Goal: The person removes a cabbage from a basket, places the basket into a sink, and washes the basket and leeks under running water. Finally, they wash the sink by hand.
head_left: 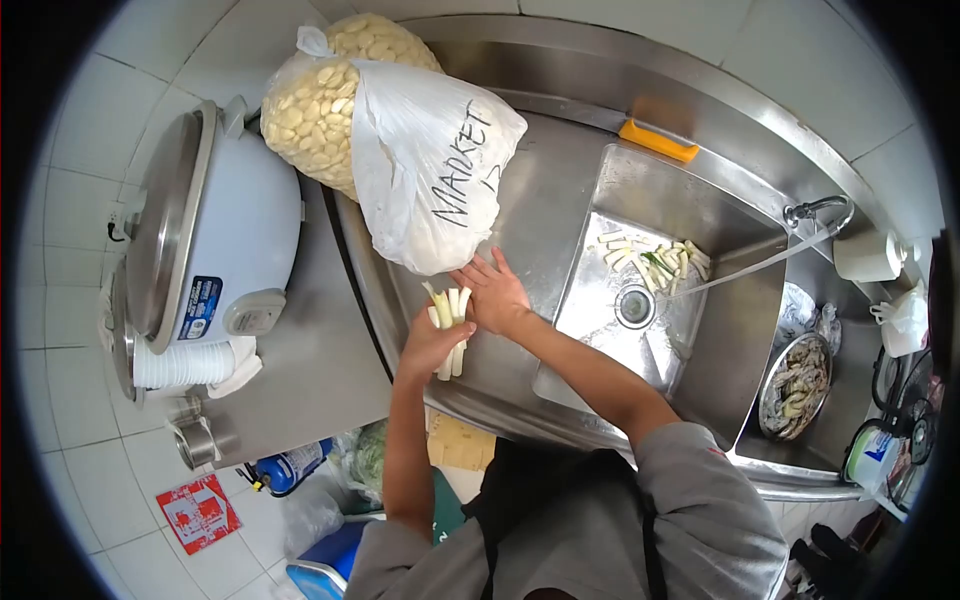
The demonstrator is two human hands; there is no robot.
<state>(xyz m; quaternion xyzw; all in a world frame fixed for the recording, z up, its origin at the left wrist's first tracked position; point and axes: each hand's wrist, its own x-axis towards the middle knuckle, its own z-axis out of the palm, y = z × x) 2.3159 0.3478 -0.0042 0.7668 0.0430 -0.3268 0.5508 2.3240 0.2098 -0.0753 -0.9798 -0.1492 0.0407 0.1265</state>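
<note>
Fingers of the left hand [428, 347] grip a pale stalk bundle [455, 303] over the steel drainboard [545, 215], likely so pieces don't scatter; right hand [497, 298] has fingers spread just beside the white bag [435, 165], maybe bracing, contact unclear.

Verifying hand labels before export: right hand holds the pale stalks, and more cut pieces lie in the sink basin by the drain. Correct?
No: the head view shows the left hand holding the pale stalks, not the right hand. The rest stands: more cut pieces lie in the sink basin by the drain.
</note>
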